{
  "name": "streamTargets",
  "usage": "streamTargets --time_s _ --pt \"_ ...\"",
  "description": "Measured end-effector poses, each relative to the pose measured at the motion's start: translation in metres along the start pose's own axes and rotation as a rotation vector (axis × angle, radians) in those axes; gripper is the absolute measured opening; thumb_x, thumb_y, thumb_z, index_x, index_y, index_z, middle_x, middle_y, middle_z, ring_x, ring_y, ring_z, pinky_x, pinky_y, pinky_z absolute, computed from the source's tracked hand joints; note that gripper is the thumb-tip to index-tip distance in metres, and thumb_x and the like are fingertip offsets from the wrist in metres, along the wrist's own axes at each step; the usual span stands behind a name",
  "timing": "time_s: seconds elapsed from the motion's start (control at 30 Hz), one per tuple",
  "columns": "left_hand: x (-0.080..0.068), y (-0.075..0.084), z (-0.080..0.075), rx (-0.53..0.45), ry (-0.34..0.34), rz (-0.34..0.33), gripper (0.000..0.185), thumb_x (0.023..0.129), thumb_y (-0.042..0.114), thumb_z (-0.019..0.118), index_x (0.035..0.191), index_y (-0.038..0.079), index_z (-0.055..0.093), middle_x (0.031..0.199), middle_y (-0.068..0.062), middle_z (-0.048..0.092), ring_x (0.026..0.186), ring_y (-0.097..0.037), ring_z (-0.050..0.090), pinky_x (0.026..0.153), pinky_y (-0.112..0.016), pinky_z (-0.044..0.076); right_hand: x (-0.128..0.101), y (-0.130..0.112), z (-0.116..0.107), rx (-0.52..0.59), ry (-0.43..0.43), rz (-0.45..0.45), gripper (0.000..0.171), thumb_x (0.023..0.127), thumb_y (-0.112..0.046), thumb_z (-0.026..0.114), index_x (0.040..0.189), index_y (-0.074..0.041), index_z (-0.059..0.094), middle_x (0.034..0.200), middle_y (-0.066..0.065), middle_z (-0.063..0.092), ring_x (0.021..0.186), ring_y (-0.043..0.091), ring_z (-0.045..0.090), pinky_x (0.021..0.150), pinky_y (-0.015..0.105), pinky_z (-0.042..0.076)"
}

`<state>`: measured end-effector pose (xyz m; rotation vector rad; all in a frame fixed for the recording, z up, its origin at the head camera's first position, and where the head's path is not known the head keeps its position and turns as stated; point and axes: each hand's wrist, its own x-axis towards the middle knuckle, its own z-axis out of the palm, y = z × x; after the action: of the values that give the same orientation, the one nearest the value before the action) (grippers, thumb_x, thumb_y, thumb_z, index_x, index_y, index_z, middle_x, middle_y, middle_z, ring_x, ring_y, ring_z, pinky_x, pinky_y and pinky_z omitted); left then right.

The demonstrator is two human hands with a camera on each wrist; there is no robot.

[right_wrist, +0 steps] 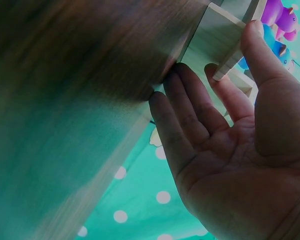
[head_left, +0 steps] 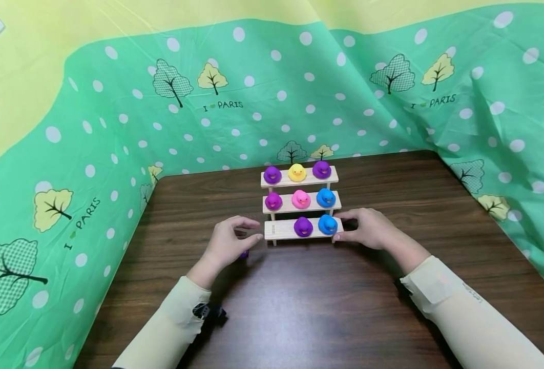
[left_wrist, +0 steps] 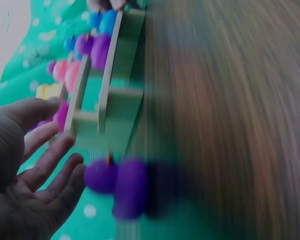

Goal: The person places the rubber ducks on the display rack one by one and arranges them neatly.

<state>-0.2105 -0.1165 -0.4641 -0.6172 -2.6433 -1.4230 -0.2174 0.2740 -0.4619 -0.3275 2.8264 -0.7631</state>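
Note:
A three-tier wooden stand (head_left: 281, 229) holds small rubber ducks. On its bottom tier sit a purple duck (head_left: 303, 226) and a blue duck (head_left: 328, 224), with bare wood at the left. My right hand (head_left: 369, 229) pinches the right end of that tier (right_wrist: 232, 62), thumb at the front and index finger behind. My left hand (head_left: 229, 240), fingers spread and holding nothing, hovers just off the stand's left end. Beside its fingertips another purple duck (left_wrist: 130, 187) stands on the table, mostly hidden behind the hand in the head view.
The middle tier bears a magenta duck (head_left: 273, 201), a pink duck (head_left: 301, 199) and a blue duck (head_left: 326, 197). On the top tier a yellow duck (head_left: 297, 172) sits between two purple ones. Green dotted cloth (head_left: 253, 123) walls in the brown table (head_left: 290, 307).

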Motion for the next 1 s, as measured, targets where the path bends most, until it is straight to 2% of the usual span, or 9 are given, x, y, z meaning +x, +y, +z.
streamTargets --time_s 0.17,0.33,0.47,0.67,1.0 --pt "-0.010 -0.017 -0.021 0.032 -0.032 -0.074 0.033 0.086 0.020 0.090 0.114 0.006 0.078 0.113 -0.001 0.076 0.106 -0.032 0.073 0.092 -0.043 0.061 -0.001 0.000 -0.001 0.001 -0.002 0.010 0.070 0.086 -0.053 0.085 0.143 -0.018 0.067 0.143 0.016 0.064 0.131 0.041 0.057 0.106 0.064 0.048" --pt "-0.018 -0.028 -0.030 0.103 -0.065 -0.100 0.041 0.084 0.027 0.091 0.116 0.007 0.077 0.114 -0.003 0.076 0.111 -0.026 0.070 0.097 -0.046 0.058 -0.002 0.001 -0.002 0.008 -0.003 0.015 0.071 0.085 -0.054 0.085 0.143 -0.018 0.067 0.143 0.017 0.063 0.131 0.041 0.057 0.106 0.065 0.047" --pt "-0.023 -0.030 -0.032 0.153 -0.093 -0.108 0.042 0.079 0.032 0.095 0.113 0.012 0.079 0.112 -0.001 0.076 0.109 -0.023 0.069 0.096 -0.047 0.056 -0.002 0.000 -0.002 0.008 -0.004 0.009 0.073 0.085 -0.056 0.084 0.144 -0.018 0.066 0.143 0.017 0.063 0.131 0.041 0.057 0.106 0.065 0.047" --pt "-0.026 -0.034 -0.030 0.243 -0.101 -0.092 0.032 0.077 0.031 0.097 0.102 0.021 0.080 0.101 0.008 0.071 0.097 -0.018 0.067 0.086 -0.038 0.056 -0.002 -0.001 -0.003 0.015 -0.002 0.007 0.073 0.085 -0.055 0.084 0.144 -0.017 0.066 0.143 0.018 0.063 0.131 0.041 0.057 0.106 0.065 0.047" --pt "-0.029 -0.036 -0.030 0.178 -0.084 -0.072 0.025 0.079 0.018 0.095 0.099 0.019 0.081 0.097 0.007 0.069 0.094 -0.014 0.069 0.084 -0.038 0.059 -0.002 -0.003 -0.001 0.021 -0.008 0.013 0.069 0.087 -0.049 0.085 0.144 -0.016 0.066 0.143 0.018 0.063 0.131 0.042 0.057 0.107 0.065 0.047"
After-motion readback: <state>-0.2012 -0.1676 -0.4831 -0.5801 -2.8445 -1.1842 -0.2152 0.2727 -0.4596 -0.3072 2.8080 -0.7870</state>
